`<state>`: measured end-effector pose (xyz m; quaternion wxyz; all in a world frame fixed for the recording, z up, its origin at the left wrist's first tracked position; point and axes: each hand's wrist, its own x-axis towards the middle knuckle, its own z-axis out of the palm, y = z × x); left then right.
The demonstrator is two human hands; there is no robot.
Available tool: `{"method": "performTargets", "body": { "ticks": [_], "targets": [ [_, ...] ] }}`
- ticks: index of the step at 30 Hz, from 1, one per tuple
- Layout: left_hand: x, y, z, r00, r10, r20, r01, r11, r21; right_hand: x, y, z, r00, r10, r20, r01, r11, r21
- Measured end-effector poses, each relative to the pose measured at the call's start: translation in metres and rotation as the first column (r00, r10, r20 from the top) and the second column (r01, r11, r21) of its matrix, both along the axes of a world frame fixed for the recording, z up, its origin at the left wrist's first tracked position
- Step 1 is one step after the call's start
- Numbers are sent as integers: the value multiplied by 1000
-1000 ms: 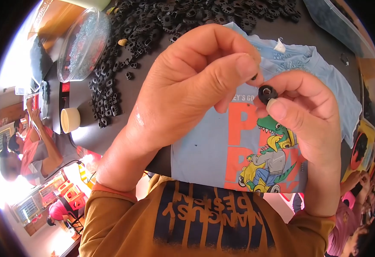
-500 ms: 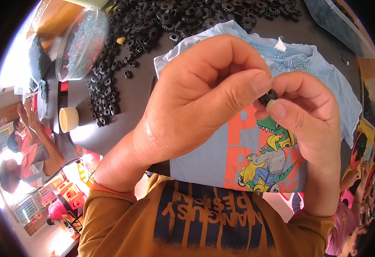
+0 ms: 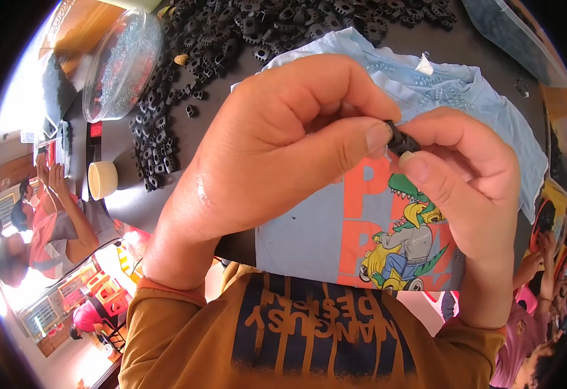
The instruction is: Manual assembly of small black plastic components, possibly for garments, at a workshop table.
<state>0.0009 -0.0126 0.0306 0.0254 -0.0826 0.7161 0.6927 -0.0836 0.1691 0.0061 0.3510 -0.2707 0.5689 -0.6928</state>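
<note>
Two hands, one left hand (image 3: pixel 283 149) and one right hand (image 3: pixel 468 168), with at least one small black piece (image 3: pixel 401 139) between them; fingers hide whether it is more. One table (image 3: pixel 445 48) carries one heap of black parts (image 3: pixel 257 29), dozens at least, too crowded to number. One blue shirt (image 3: pixel 296 246), bearing one dinosaur picture (image 3: pixel 403 240) and one white tag (image 3: pixel 424 65). One cream cup (image 3: pixel 104 180). One clear oval tub (image 3: pixel 147 65), its many tiny bits (image 3: pixel 120 61) too fine to count. One brown shirt (image 3: pixel 186 343) is worn. At least three other people (image 3: pixel 88 319) show around the edges; blur prevents an exact figure.
</note>
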Motion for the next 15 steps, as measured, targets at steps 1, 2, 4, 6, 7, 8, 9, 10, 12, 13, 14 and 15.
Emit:
{"method": "performTargets", "body": {
  "ticks": [1,2,4,6,7,8,9,10,12,13,14,15],
  "targets": [
    [0,0,0,1000,0,1,0,1000,1,-1,1,0,1000,0,1,0,1000,1],
    [1,0,0,1000,-7,-25,6,999,-46,-2,2,-1,980,16,-196,-12,1000,22],
    [2,0,-1,999,-10,-47,6,996,-94,-2,2,-4,923,40,-382,-26,999,43],
    [1,3,-6,986,-59,-157,9,954,-299,1,4,-6,901,-18,-434,45,998,52],
    [0,5,-8,986,-58,-157,10,956,-293,1,5,-6,901,-15,-434,45,997,58],
    [0,7,-8,967,-81,-241,-21,919,-393,1,5,-6,884,-17,-467,60,995,79],
    [0,9,-9,941,-112,-319,-61,872,-486,2,5,-5,865,-17,-501,77,992,98],
    [-1,9,-9,941,-108,-321,-66,872,-486,2,5,-5,865,-13,-502,72,993,98],
    [-3,9,-13,926,-136,-351,-84,835,-544,4,5,-7,862,-54,-504,115,989,89],
    [-3,10,-15,926,-133,-353,-86,836,-542,5,4,-7,861,-52,-506,113,989,91],
    [-2,10,-15,949,-88,-302,-68,880,-470,6,1,-6,924,-86,-374,128,988,90],
    [-1,11,-15,968,-47,-246,-55,917,-394,8,0,-5,965,-119,-234,143,985,92]
  ]
}}
